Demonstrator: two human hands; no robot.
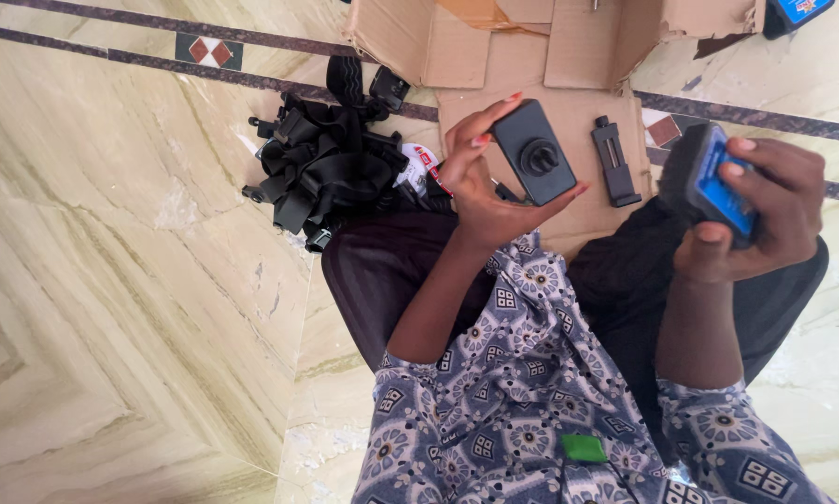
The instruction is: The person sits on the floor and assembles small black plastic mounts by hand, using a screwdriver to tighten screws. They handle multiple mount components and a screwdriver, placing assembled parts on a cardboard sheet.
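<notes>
Two hands were up over the person's lap, and each one held a thing. The left hand (480,177) was curled around a flat black plate (534,152). The thumb was on the top edge and the fingertips pressed the bottom corner, so the plate sat right in the palm, tilted a little. It looked like smooth hard plastic, shaped like a box lid with soft round corners, and it had a round knob in the middle.

The right hand (765,219) was closed around a blue and black block (713,182). The fingers wrapped over its top and the thumb pushed on its side. The block had a bright blue face and dark edges. The two hands were well apart.

Just past the plate, a small black clamp (615,161) lay on a flattened cardboard box (531,56). The clamp was long and thin. The cardboard was brown, dull and torn at one edge.

Near the left hand, a pile of black straps (321,163) with buckles lay on the floor (130,280). The floor was shiny cream stone with wavy lines and dark strips. The person wore a soft blue patterned top (522,392).
</notes>
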